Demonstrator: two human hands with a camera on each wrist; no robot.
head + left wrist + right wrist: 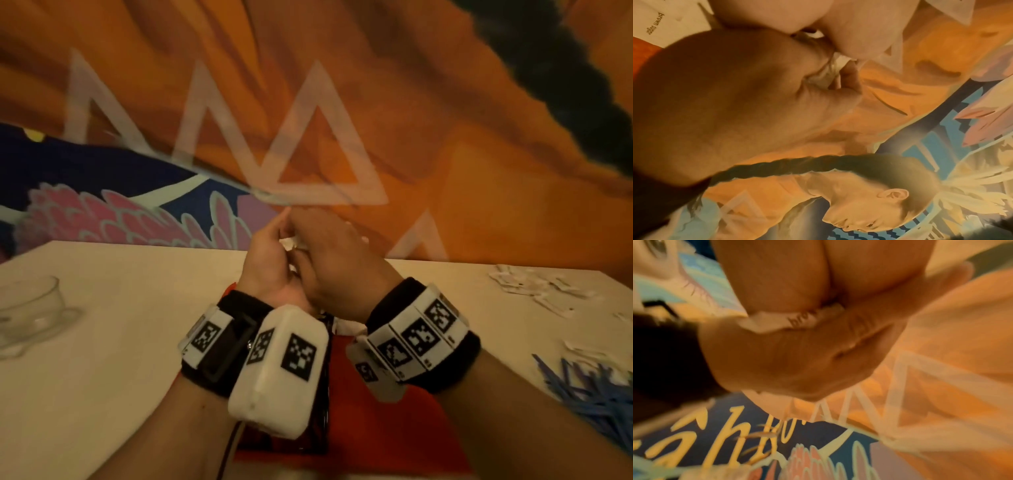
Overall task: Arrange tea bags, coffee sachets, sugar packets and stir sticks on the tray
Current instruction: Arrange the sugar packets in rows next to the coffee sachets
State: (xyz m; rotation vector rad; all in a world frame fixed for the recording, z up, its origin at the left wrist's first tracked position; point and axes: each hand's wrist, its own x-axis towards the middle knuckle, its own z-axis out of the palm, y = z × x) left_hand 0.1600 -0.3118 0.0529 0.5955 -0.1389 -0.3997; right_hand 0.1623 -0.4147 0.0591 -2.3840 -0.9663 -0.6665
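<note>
Together both hands (308, 253) pinch a "brown sugar" packet (830, 71).

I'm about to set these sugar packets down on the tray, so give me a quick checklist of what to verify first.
1. Packets held: ok, left hand and right hand both grip the white sugar packets between them.
2. Packet type: ok, the right wrist view shows the start of a "brown" print.
3. Packets squared up: cannot tell, fingers hide them.
4. Red tray below the wrists: ok.
5. Free spot on tray: cannot tell, arms cover it.
6. Blue stir sticks clear of tray: ok, on the table at right.
</note>
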